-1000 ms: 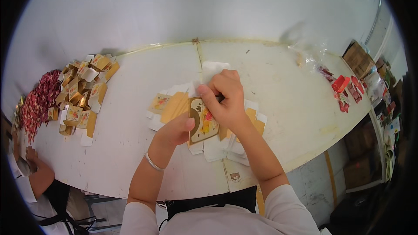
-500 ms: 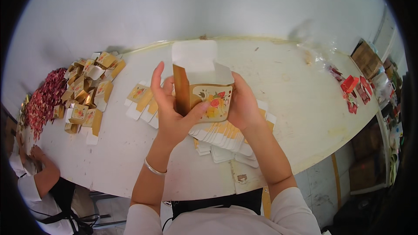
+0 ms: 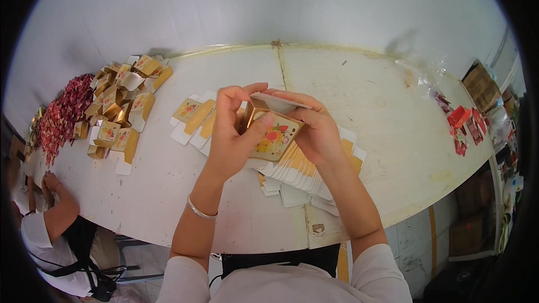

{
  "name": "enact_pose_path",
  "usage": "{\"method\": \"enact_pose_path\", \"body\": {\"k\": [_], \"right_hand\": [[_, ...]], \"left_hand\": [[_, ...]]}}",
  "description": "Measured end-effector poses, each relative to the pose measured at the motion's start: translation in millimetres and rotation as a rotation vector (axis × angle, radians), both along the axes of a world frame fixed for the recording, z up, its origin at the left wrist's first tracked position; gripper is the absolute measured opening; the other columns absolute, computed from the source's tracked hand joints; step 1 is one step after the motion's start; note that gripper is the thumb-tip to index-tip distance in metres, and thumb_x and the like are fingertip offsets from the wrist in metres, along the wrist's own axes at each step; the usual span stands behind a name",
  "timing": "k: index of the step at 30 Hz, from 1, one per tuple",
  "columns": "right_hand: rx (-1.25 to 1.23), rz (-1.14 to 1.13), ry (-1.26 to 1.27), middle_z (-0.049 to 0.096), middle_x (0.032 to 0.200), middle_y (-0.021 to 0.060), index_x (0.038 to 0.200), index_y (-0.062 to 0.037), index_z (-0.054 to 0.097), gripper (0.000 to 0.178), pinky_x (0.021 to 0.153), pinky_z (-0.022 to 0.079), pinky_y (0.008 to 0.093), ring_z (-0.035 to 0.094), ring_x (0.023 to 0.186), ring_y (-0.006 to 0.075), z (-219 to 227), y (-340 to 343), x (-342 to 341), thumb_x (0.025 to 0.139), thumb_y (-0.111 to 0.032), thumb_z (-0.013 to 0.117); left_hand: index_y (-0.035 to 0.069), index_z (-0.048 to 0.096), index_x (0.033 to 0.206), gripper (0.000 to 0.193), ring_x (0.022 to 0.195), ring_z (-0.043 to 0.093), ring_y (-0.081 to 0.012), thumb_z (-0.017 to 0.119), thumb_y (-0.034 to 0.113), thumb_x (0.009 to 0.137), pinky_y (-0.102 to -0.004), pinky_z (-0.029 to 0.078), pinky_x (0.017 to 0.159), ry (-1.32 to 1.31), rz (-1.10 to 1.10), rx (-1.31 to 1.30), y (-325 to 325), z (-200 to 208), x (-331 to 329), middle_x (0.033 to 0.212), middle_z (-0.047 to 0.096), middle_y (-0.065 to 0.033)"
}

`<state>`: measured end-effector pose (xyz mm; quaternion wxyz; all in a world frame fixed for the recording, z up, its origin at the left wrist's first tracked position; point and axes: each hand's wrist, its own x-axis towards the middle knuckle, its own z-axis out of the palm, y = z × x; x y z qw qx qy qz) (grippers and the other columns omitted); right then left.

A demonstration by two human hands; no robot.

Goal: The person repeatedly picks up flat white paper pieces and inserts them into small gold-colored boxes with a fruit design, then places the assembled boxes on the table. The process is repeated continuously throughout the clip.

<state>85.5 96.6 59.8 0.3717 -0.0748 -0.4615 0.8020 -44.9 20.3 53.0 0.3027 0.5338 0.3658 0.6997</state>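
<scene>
Between my two hands, above the middle of the table, is a small gold cardboard box (image 3: pixel 275 137) with a fruit-and-flower picture on its front. My left hand (image 3: pixel 233 129) grips its left side, the thumb lying across the printed front. The right hand (image 3: pixel 315 129) closes round the right side, its fingers at the folded white end flap. Below the hands lies a fanned stack of flat gold-and-white cartons (image 3: pixel 297 174). More flat cartons (image 3: pixel 192 113) lie to the left of my left hand.
A heap of folded gold boxes (image 3: pixel 120 109) stands on the table's left, beside a pile of red packets (image 3: pixel 64 115). Red wrappers (image 3: pixel 463 120) and clear plastic (image 3: pixel 424 76) lie at the right. Another person (image 3: pixel 56 202) sits at the lower left.
The tall white flap and side flaps that stood up at the box's end are now folded down. My right fingers have moved over the top, and the left fingers have curled in.
</scene>
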Motion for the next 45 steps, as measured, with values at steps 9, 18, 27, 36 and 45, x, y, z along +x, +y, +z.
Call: {"method": "enact_pose_path", "body": {"k": [9, 18, 27, 36, 45], "right_hand": [[0.482, -0.154, -0.096, 0.06, 0.103, 0.0085, 0.103, 0.0004, 0.062, 0.023, 0.078, 0.044, 0.0248, 0.055, 0.092, 0.0138, 5.9, -3.7, 5.5, 0.086, -0.015, 0.055], [0.395, -0.133, -0.167, 0.063, 0.093, 0.0042, 0.102, -0.0017, 0.063, 0.02, 0.073, 0.046, 0.0228, 0.056, 0.083, 0.0101, 17.0, -0.6, 13.3, 0.085, -0.009, 0.057], [0.728, -0.157, -0.149, 0.051, 0.108, 0.0095, 0.109, -0.0005, 0.057, 0.024, 0.078, 0.043, 0.0256, 0.051, 0.097, 0.0157, 10.5, -4.6, 12.1, 0.089, -0.009, 0.046], [0.796, -0.296, -0.224, 0.048, 0.106, 0.0106, 0.107, 0.0012, 0.053, 0.024, 0.078, 0.042, 0.0295, 0.05, 0.093, 0.0179, 12.8, -13.8, 5.9, 0.089, -0.012, 0.046], [0.576, -0.192, -0.288, 0.052, 0.104, 0.0065, 0.102, -0.0026, 0.053, 0.019, 0.076, 0.044, 0.0278, 0.05, 0.093, 0.0136, 2.9, -1.7, 6.5, 0.085, -0.01, 0.056]], "left_hand": [[0.008, 0.028, 0.129, 0.062, 0.095, 0.055, -0.0162, 0.061, -0.002, 0.078, -0.027, 0.048, 0.077, 0.13, 0.0, 0.004, -9.0, 11.4, -0.8, 0.119, 0.047, -0.0118], [0.006, 0.038, 0.124, 0.052, 0.1, 0.054, -0.0164, 0.061, -0.001, 0.078, -0.0262, 0.047, 0.08, 0.124, -0.078, 0.024, -12.5, 12.8, 4.1, 0.12, 0.047, -0.0103], [0.005, 0.042, 0.118, 0.041, 0.103, 0.051, -0.0148, 0.059, 0.002, 0.081, -0.0261, 0.047, 0.079, 0.078, -0.018, 0.017, -11.3, 13.2, 3.5, 0.12, 0.046, -0.0097], [0.005, 0.047, 0.105, 0.024, 0.097, 0.051, -0.0127, 0.057, 0.004, 0.084, -0.0264, 0.046, 0.08, -0.027, -0.059, 0.032, -7.6, 8.0, 2.8, 0.109, 0.05, -0.0059], [0.006, 0.046, 0.09, 0.015, 0.084, 0.051, -0.0097, 0.059, 0.004, 0.082, -0.0241, 0.044, 0.071, -0.189, 0.067, 0.01, -2.3, -3.9, 9.7, 0.097, 0.052, -0.0051]]}}
